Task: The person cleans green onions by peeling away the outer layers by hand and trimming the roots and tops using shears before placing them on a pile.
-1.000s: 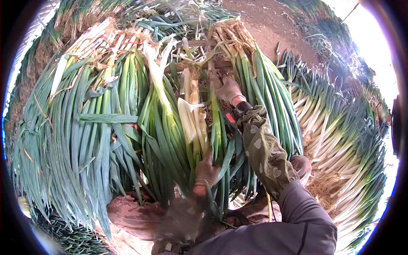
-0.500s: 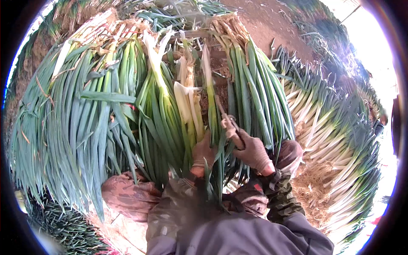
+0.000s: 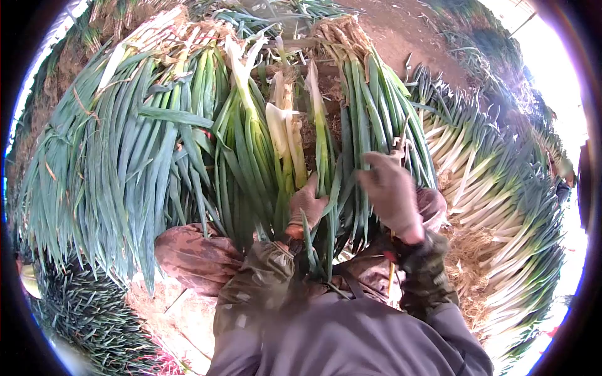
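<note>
My left hand (image 3: pixel 306 205), in a dirty work glove, is closed around a green onion stalk (image 3: pixel 321 141) in front of my lap. Peeled pale sheaths (image 3: pixel 280 139) stand just left of that stalk. My right hand (image 3: pixel 392 191), also gloved and smeared by motion, is curled in front of the right bundle of green onions (image 3: pixel 370 113). It held a thin knife a moment ago; the blur and the hand hide most of it now. A split-topped green onion (image 3: pixel 241 94) leans at the left of the peeled sheaths.
A broad pile of green onions (image 3: pixel 119 169) lies at the left, roots away from me. Rows of white-stemmed onions (image 3: pixel 495 232) line the right side. Bare soil (image 3: pixel 398 34) shows at the back. More green leaves (image 3: pixel 88 319) lie at the lower left.
My right hand has moved right and up, away from the stalk in my left hand. My left hand keeps its hold. The whole view has shifted slightly.
</note>
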Demonstrator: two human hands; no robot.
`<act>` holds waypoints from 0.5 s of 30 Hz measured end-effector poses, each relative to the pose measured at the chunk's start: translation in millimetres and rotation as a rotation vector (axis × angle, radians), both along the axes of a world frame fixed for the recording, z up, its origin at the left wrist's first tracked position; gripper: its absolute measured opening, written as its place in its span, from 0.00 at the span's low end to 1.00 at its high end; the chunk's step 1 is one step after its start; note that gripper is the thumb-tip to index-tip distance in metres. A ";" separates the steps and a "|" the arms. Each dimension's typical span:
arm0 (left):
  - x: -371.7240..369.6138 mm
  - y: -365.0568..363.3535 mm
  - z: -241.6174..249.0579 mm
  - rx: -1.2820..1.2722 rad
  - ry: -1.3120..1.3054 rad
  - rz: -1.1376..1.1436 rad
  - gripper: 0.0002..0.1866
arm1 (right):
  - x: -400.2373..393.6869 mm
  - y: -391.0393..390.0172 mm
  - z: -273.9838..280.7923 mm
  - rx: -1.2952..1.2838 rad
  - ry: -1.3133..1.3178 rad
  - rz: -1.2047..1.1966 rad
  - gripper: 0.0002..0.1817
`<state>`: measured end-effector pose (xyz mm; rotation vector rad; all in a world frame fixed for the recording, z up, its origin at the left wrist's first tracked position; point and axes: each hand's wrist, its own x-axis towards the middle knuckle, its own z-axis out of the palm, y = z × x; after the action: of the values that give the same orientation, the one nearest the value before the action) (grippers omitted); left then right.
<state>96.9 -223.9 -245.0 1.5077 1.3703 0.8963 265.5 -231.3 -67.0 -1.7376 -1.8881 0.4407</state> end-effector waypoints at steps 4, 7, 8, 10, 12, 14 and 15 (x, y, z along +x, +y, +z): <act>2.1 -5.9 -2.1 -0.057 -0.024 -0.009 0.36 | -41.4 91.0 -81.0 -0.212 -0.132 -0.059 0.22; -13.9 -13.7 2.3 -0.082 -0.142 -0.016 0.37 | -38.7 152.8 -146.0 -0.492 -0.049 -0.132 0.23; -18.7 -13.2 13.5 -0.122 -0.091 -0.026 0.39 | -28.3 171.6 -190.0 -0.509 0.046 -0.098 0.23; -28.0 -10.6 -6.9 -0.089 -0.128 -0.067 0.41 | -28.9 172.8 -196.4 -0.523 0.297 -0.116 0.23; -28.5 -12.2 -3.1 0.001 -0.104 -0.075 0.42 | -21.6 170.4 -189.0 -0.535 0.686 -0.060 0.19; -25.9 -8.4 -12.3 -0.043 -0.279 -0.147 0.40 | -14.6 164.2 -165.4 -0.421 0.905 -0.013 0.16; -24.9 -5.7 -15.7 -0.065 -0.367 -0.183 0.39 | -14.1 159.8 -149.6 -0.266 0.872 0.057 0.16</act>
<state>71.9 -229.6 -260.6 1.3169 0.9712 0.9475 251.4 -71.5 -216.6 -1.2970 -1.2698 1.2744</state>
